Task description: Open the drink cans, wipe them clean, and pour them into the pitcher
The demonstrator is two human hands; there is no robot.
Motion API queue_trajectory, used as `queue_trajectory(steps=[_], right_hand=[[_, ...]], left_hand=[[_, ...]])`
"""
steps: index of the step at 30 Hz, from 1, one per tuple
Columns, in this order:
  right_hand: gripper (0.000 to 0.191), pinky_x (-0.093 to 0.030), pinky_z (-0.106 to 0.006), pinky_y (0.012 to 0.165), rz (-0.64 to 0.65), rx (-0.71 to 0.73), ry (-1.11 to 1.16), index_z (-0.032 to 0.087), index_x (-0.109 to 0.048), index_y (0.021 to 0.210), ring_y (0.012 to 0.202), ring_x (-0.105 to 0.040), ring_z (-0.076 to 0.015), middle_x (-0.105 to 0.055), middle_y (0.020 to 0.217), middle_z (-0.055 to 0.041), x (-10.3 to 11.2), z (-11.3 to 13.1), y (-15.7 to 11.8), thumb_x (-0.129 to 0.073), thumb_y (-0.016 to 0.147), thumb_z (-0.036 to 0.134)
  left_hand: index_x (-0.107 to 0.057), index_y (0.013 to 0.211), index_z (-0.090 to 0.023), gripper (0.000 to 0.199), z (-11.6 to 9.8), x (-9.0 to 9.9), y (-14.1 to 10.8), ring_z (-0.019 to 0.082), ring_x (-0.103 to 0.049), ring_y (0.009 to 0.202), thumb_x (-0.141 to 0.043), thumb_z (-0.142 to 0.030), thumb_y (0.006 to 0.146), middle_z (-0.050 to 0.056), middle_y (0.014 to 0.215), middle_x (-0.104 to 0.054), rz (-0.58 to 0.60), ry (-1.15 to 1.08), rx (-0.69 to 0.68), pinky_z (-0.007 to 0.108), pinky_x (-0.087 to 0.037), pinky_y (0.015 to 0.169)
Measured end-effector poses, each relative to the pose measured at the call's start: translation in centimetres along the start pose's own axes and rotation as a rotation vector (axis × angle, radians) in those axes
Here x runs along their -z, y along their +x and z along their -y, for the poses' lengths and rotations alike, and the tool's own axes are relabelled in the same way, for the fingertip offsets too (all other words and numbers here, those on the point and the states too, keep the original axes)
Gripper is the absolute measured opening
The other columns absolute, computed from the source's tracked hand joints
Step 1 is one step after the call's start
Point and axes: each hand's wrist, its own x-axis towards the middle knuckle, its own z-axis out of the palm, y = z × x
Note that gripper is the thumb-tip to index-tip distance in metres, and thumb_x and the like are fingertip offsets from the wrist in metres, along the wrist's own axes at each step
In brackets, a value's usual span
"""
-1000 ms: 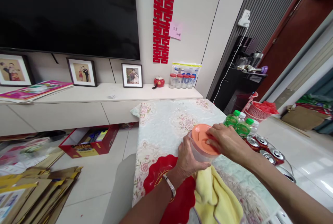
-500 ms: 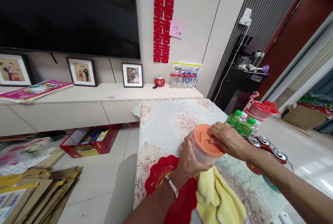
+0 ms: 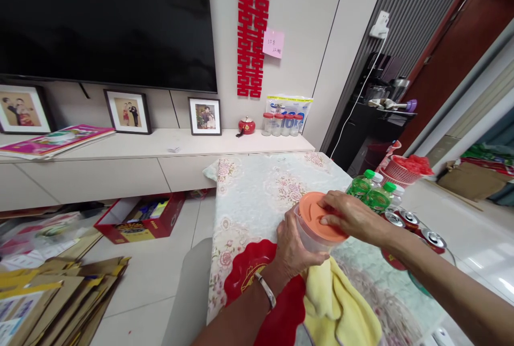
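Note:
A clear plastic container (image 3: 310, 240) with an orange lid (image 3: 312, 211) is tilted slightly above the table. My left hand (image 3: 292, 245) wraps around its side, with the thumb along the near face. On top of the lid, my right hand (image 3: 347, 213) pinches the raised grip between thumb and fingers. The lid sits on the rim. A red scalloped tray (image 3: 281, 314) lies below my left forearm, and a yellow cloth (image 3: 341, 308) is bunched beside it, under the container. What the container holds cannot be made out.
Green-capped bottles (image 3: 379, 196) and several drink cans (image 3: 433, 241) stand along the table's right side. A floral cloth (image 3: 257, 190) covers the table. Behind are a white cabinet (image 3: 193, 145) and small red-lidded jars (image 3: 281, 125). Flattened cardboard (image 3: 60, 298) and a red box (image 3: 148, 223) lie on the floor.
My right hand's thumb and fingers have shifted slightly on the lid and spread a little wider. The container and my left hand stay nearly in place.

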Motion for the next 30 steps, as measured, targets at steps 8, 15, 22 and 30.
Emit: queue_trajectory(steps=[8,15,22,30], right_hand=[[0.016,-0.049,-0.040,0.084,0.000,0.097,0.042,0.023,-0.063,0.096,0.091,-0.065,-0.0250,-0.071,0.096,-0.0087,0.1,-1.0,0.3,-0.053,0.100,0.034],[0.018,-0.046,-0.045,0.086,0.006,0.124,-0.004,0.022,-0.065,0.099,0.094,-0.063,-0.0272,-0.071,0.101,-0.0105,-0.2,-1.0,-0.1,-0.050,0.103,0.031],[0.024,-0.048,-0.044,0.083,-0.124,0.077,-0.025,0.021,-0.068,0.106,0.094,-0.062,-0.0263,-0.070,0.101,-0.0123,-1.3,-0.8,-0.8,-0.045,0.105,0.030],[0.024,-0.047,-0.044,0.080,-0.150,0.046,-0.057,0.021,-0.069,0.104,0.093,-0.062,-0.0259,-0.071,0.100,-0.0113,-1.5,-0.3,-1.1,-0.047,0.104,0.031]], left_hand=[[-0.033,0.140,-0.029,0.114,0.9,-0.6,0.2,0.043,-0.057,0.133,-0.094,-0.032,0.044,0.012,0.140,-0.059,-0.027,0.031,-0.041,0.062,-0.039,0.119],[-0.030,0.143,-0.027,0.122,1.0,-0.8,0.0,0.047,-0.055,0.134,-0.095,-0.038,0.041,0.017,0.142,-0.057,-0.019,0.072,-0.025,0.065,-0.035,0.120],[-0.029,0.145,-0.028,0.121,0.9,-1.3,-0.4,0.049,-0.055,0.135,-0.093,-0.038,0.043,0.019,0.147,-0.055,-0.066,0.109,-0.006,0.068,-0.034,0.119],[-0.027,0.150,-0.029,0.128,1.0,-1.5,-0.4,0.048,-0.054,0.136,-0.096,-0.040,0.042,0.018,0.147,-0.055,-0.046,0.099,-0.030,0.069,-0.035,0.120]])
